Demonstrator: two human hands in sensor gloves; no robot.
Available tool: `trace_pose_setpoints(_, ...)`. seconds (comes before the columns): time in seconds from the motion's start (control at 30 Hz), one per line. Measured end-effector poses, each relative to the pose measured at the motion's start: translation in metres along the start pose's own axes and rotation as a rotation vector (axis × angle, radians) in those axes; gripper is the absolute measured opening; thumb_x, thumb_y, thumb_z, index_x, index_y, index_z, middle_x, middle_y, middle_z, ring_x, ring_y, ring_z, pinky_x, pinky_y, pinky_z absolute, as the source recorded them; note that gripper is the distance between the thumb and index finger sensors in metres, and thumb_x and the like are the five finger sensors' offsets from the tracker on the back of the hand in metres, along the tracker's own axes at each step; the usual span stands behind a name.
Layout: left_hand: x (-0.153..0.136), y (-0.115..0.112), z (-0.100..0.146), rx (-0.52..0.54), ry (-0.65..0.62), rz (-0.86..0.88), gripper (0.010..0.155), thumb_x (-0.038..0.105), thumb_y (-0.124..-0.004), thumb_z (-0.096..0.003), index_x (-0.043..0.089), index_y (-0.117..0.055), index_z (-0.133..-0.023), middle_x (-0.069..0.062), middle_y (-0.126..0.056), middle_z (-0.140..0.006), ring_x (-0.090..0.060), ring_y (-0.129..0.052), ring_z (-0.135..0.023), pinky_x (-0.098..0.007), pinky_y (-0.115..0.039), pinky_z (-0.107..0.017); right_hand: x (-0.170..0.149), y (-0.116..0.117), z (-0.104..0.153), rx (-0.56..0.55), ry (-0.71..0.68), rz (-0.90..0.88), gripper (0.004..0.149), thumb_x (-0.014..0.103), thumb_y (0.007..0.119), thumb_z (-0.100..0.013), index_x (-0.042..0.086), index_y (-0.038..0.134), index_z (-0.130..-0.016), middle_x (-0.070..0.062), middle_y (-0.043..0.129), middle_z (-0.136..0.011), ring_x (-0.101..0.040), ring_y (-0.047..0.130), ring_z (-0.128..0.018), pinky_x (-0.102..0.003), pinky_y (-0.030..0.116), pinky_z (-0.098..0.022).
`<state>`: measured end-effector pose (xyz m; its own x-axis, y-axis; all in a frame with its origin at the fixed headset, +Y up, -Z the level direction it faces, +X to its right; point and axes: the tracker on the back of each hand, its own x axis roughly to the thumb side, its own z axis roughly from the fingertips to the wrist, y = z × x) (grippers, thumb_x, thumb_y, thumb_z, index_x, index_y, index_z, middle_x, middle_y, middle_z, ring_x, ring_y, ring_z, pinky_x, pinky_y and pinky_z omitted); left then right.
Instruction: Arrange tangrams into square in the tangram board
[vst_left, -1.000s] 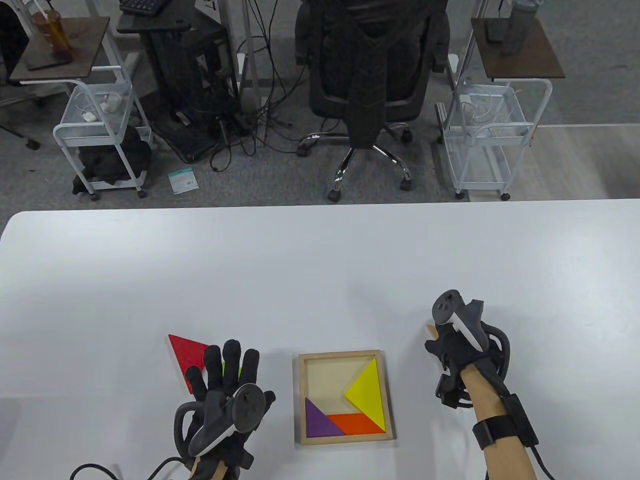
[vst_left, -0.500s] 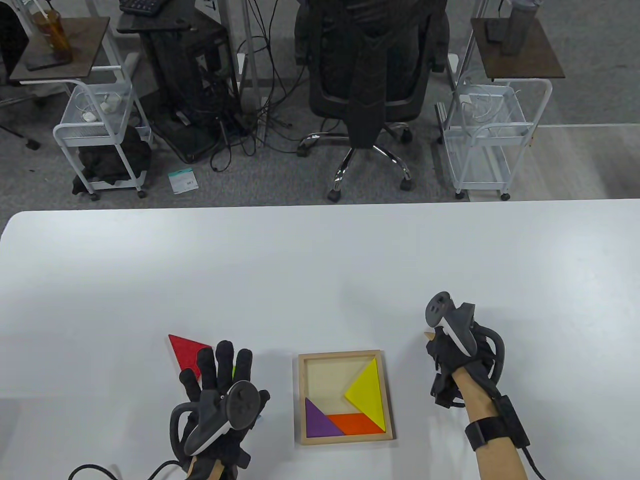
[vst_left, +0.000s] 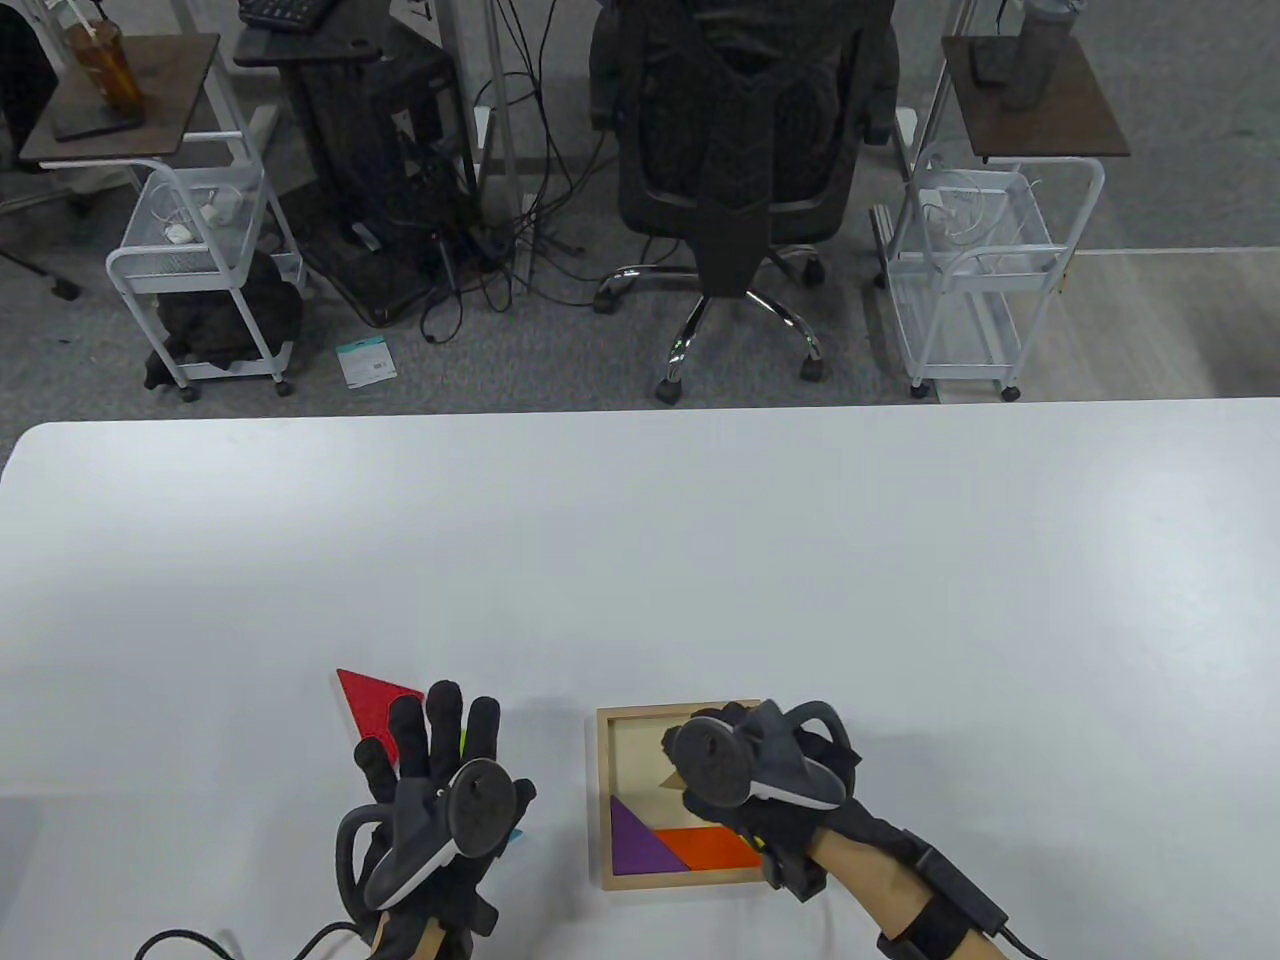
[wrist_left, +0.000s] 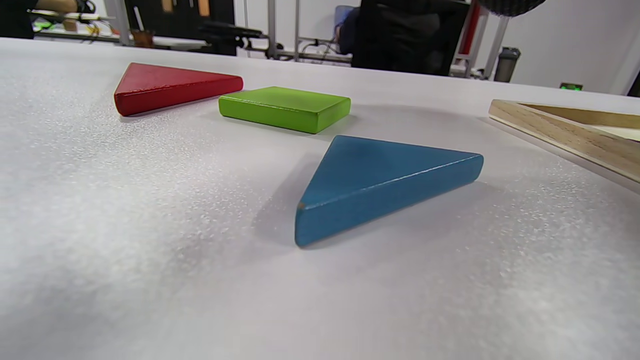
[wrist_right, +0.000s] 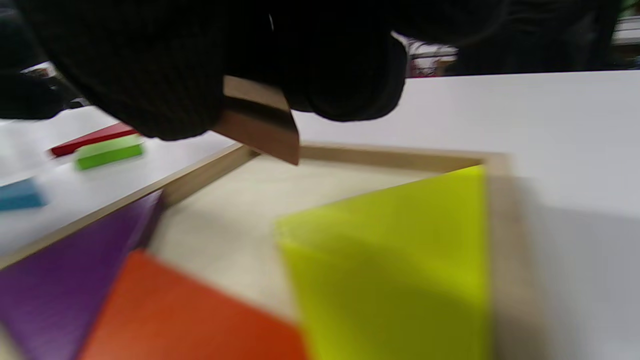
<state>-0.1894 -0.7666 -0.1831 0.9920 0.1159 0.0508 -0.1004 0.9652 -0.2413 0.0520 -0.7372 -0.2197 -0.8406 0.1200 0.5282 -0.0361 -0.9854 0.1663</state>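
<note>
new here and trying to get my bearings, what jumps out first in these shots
The right hand hovers over the wooden tangram board, pinching a plain wooden piece above its bare upper part; purple, orange and yellow pieces already sit inside. Left of the board, the left hand hovers over loose red, green and blue pieces.

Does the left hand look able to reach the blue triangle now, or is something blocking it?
Probably yes. The left hand hovers above the blue triangle, which lies flat on the table, apart from the green piece.
</note>
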Motion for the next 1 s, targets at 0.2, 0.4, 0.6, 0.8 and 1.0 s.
trace_pose_setpoints(0.2,-0.001,0.001,0.0,0.005,0.012,0.005,0.081,0.059,-0.051,-0.057,0.022,-0.001,-0.109,-0.02,0.015,-0.109,-0.053,0.009,-0.098,-0.076,-0.004,-0.062,0.014,0.018,-0.004,0.048,-0.026,0.083,0.058,0.04,0.089,-0.031,0.027,0.077,-0.087,-0.008,0.079,-0.088,-0.023,0.089,-0.063,-0.032,0.077,-0.038)
trace_pose_setpoints(0.4,0.0,0.001,0.0,-0.003,0.007,0.001,0.081,0.059,-0.051,-0.0569,0.022,0.0,-0.109,-0.02,0.015,-0.108,-0.053,0.01,-0.097,-0.076,-0.004,-0.062,0.014,0.026,-0.005,0.075,-0.018,0.139,0.058,0.039,0.089,-0.032,0.027,0.076,-0.087,-0.008,0.078,-0.088,-0.023,0.088,-0.064,-0.033,0.076,-0.039)
trace_pose_setpoints(0.6,0.0,0.001,0.0,-0.011,0.008,-0.003,0.082,0.059,-0.051,-0.057,0.022,0.0,-0.109,-0.02,0.015,-0.108,-0.053,0.01,-0.097,-0.076,-0.004,-0.062,0.014,0.031,-0.005,0.108,-0.018,0.173,0.056,0.039,0.086,-0.034,0.028,0.075,-0.088,-0.007,0.076,-0.09,-0.023,0.087,-0.066,-0.032,0.076,-0.041)
trace_pose_setpoints(0.8,0.001,0.0,0.0,-0.015,0.017,-0.004,0.082,0.059,-0.051,-0.057,0.022,0.001,-0.108,-0.02,0.016,-0.108,-0.053,0.01,-0.097,-0.076,-0.004,-0.062,0.012,0.031,-0.007,0.14,-0.009,0.181,0.056,0.04,0.084,-0.034,0.029,0.074,-0.089,-0.005,0.075,-0.091,-0.022,0.085,-0.067,-0.032,0.075,-0.043)
trace_pose_setpoints(1.0,0.001,0.0,-0.001,-0.021,0.019,-0.009,0.082,0.059,-0.052,-0.0571,0.022,0.001,-0.108,-0.02,0.016,-0.108,-0.053,0.01,-0.097,-0.075,-0.004,-0.062,0.01,0.03,-0.013,0.182,0.013,0.16,0.054,0.04,0.085,-0.034,0.034,0.075,-0.087,-0.001,0.074,-0.092,-0.021,0.083,-0.069,-0.032,0.074,-0.044)
